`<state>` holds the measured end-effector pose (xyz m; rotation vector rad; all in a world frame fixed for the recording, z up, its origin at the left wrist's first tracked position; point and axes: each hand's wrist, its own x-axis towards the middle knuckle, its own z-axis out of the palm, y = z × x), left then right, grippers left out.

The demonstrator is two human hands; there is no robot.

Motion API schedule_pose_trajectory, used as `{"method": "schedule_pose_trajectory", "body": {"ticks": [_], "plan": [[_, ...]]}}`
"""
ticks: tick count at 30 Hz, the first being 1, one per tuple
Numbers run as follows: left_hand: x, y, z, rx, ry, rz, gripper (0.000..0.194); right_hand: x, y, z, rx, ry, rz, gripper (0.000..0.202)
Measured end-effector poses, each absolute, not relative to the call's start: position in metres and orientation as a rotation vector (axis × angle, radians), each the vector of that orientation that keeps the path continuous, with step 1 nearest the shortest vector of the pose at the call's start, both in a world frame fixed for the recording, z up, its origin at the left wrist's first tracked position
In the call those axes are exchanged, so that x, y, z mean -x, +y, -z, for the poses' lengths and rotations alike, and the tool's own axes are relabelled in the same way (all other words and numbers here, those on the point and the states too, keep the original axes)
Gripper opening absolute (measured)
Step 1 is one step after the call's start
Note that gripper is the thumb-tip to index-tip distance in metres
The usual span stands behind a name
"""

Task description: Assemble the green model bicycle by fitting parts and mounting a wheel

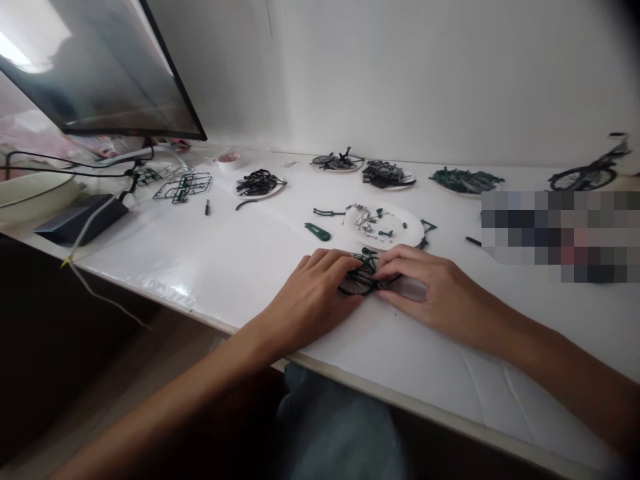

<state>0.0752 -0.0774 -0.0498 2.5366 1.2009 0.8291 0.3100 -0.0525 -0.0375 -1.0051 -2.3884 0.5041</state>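
Note:
A small dark model bicycle assembly (pixel 359 281) with a spoked wheel is held low over the white table, near its front edge. My left hand (pixel 320 290) grips its left side between thumb and fingers. From the right, my right hand (pixel 430 283) pinches the assembly's other end. Part of the assembly is hidden by the fingers. Just behind the hands, a white paper plate (pixel 407 230) bears small silver and dark green parts. A green flat piece (pixel 318 231) lies left of that plate.
Plates of dark parts (pixel 260 183) and green parts (pixel 467 180) stand along the wall. Part frames (pixel 183 187), a black box (pixel 83 217) and a monitor (pixel 110 67) are at left. A model bicycle (pixel 587 175) stands at right, beside a blurred-out area.

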Motion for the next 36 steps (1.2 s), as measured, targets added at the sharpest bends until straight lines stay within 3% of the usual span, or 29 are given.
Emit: {"method": "schedule_pose_trajectory", "body": {"ticks": [11,16,24,36], "plan": [[-0.074,-0.077,0.052,-2.583,1.223,-0.877,0.031,-0.313,-0.053,0.035,1.015,-2.393,-0.571,0.017],[-0.07,-0.079,0.054,-2.712,1.18,-0.862,0.035,-0.313,-0.054,0.036,0.995,-2.414,-0.533,0.017],[-0.069,-0.077,0.05,-2.71,1.149,-0.843,0.035,-0.328,-0.037,0.022,1.045,-2.241,-0.219,0.008],[-0.07,-0.079,0.045,-2.626,1.19,-0.79,0.035,-0.365,0.004,0.027,1.264,-2.009,-0.142,0.011]]}}
